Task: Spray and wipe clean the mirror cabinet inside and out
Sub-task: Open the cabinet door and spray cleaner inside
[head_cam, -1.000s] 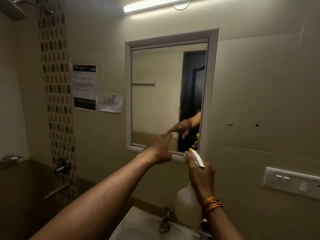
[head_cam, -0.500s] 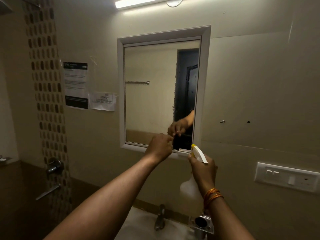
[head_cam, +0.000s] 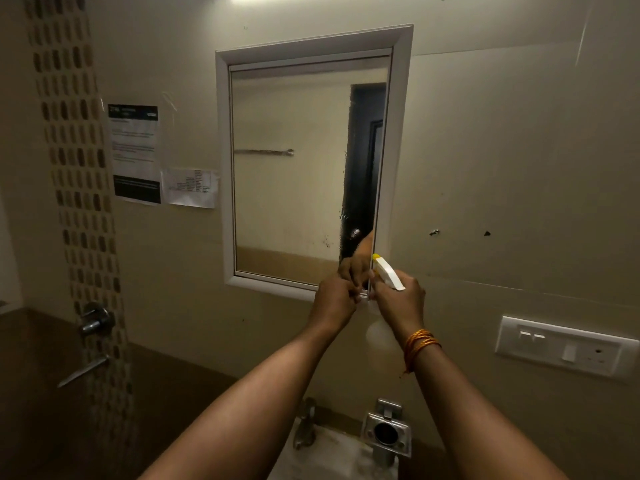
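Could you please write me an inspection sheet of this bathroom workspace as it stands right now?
Surface: mirror cabinet door looks shut; glass streaked and spotted near its lower right.
Job's things: spray bottle in right hand; no cloth seen.
Clutter: two paper notices taped left of the cabinet.
Hands: left hand closed at the cabinet's lower right corner.
Cables: nothing seen.
Surroundings: switch plate on the right wall, tap and sink below.

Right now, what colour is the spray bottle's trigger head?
White with a yellow nozzle tip, on the spray bottle in the right hand; head view.
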`<state>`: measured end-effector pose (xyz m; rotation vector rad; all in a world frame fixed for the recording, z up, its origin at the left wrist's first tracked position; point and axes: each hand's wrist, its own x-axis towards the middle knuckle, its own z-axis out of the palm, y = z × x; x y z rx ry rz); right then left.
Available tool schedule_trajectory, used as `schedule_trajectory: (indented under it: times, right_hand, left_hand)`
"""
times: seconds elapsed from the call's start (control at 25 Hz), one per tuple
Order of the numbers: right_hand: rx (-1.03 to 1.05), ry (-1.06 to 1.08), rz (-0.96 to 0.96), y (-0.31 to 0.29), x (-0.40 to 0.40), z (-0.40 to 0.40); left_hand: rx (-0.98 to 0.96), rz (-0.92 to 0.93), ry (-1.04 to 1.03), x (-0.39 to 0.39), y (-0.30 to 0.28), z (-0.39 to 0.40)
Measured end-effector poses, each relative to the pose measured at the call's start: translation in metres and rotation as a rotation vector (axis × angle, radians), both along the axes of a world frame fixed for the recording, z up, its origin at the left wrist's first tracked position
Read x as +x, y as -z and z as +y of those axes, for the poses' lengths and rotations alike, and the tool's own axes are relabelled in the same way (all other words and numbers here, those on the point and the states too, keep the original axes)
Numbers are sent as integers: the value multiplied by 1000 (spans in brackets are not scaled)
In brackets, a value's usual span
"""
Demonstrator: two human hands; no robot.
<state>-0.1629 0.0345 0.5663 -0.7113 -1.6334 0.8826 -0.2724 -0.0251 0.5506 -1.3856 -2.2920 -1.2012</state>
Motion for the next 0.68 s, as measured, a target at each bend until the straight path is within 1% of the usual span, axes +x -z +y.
schedule_trajectory:
  times: [0.12,0.24,0.32,0.48,0.68]
  right_hand:
    - [-2,-14,14,2,-1,5]
    - [-37,-33,69,2,0,7]
    - [-53,-85,116,0,5,4]
    - [-42,-163,138,-8,13,-6]
    - [-164,-340,170,-10,15,-13]
  left_hand:
    - [14,1,-33,0,1,4]
    - [-6,25,-40,-1,-1,1]
    - [-15,41,-37,-1,-2,-5]
    - [6,43,-3,0,-3,-24]
    - [50,97,34,7,-6,-61]
